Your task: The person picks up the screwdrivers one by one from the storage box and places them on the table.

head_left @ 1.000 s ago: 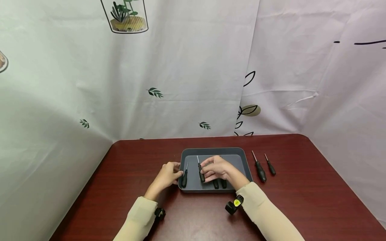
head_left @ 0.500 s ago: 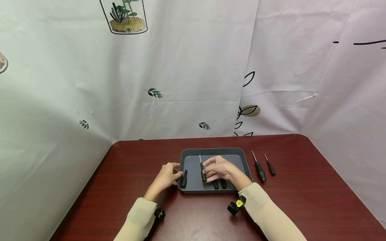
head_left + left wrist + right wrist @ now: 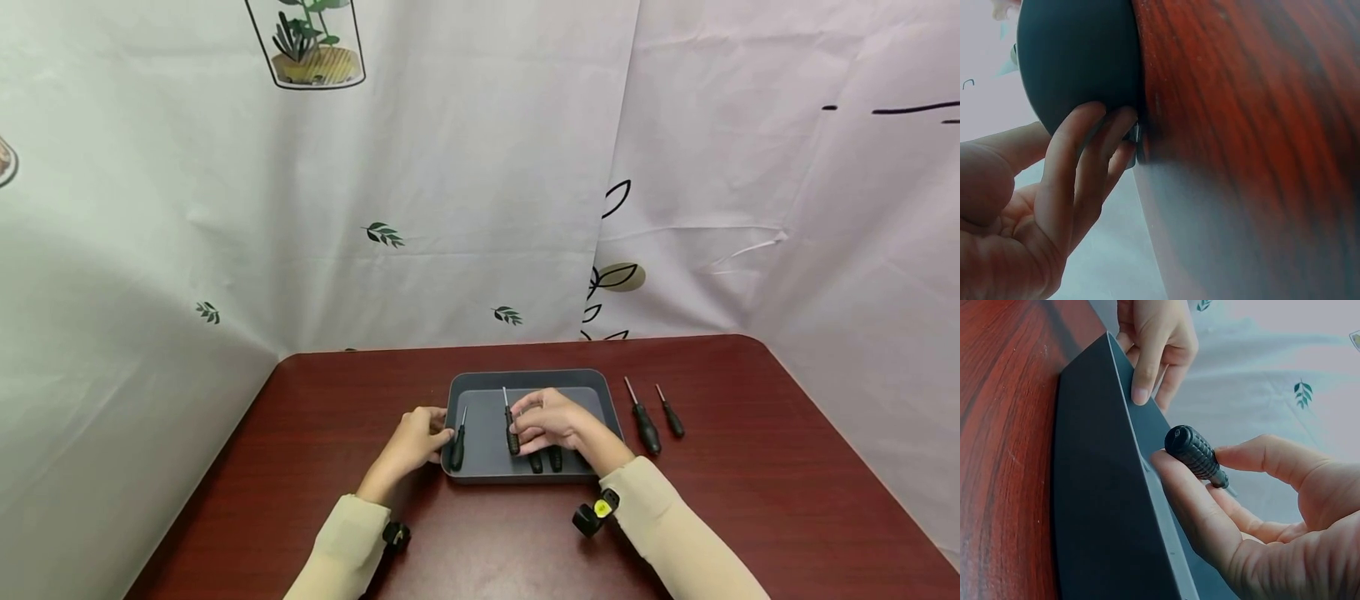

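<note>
The dark grey tray rests on the table, its left side held by my left hand. That hand has its thumb over the rim and its fingers along the outer wall. Over the tray, my right hand pinches a small screwdriver by its black ribbed handle, between thumb and fingers. Its shaft points away from me. A second screwdriver lies along the tray's left side. Two more black handles show below the right hand, their far ends hidden by it.
Right of the tray, a larger screwdriver and a smaller screwdriver lie on the reddish-brown table. A pale printed cloth hangs behind the table's back edge.
My right hand has shifted slightly to the right with the screwdriver in its grip. The left hand keeps its hold on the tray.
</note>
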{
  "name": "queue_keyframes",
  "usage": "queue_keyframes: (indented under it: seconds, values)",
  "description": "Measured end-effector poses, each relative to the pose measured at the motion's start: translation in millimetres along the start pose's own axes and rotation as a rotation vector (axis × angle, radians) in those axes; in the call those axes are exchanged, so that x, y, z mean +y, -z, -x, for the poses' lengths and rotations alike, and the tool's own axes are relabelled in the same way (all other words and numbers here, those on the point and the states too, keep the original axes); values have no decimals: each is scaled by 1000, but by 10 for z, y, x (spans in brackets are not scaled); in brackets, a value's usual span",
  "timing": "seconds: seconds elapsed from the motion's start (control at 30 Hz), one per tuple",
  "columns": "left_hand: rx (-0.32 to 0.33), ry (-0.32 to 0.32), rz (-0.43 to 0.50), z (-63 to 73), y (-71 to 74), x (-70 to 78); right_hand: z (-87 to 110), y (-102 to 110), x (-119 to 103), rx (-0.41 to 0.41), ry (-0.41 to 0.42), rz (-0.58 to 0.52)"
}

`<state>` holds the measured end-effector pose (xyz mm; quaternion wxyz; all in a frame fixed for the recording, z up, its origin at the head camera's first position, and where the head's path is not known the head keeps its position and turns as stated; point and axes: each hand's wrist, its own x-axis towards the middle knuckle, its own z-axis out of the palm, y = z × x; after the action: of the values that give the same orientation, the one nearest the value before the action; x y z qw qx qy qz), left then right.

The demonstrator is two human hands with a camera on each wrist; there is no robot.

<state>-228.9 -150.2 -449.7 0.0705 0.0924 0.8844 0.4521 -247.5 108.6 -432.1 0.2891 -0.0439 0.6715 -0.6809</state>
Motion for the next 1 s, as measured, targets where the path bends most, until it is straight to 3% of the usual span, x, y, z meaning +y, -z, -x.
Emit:
queue_keyframes:
  seconds: [1.0]
  values:
    - [3, -5, 3, 5, -7, 9, 144, 186, 7, 20, 6, 9]
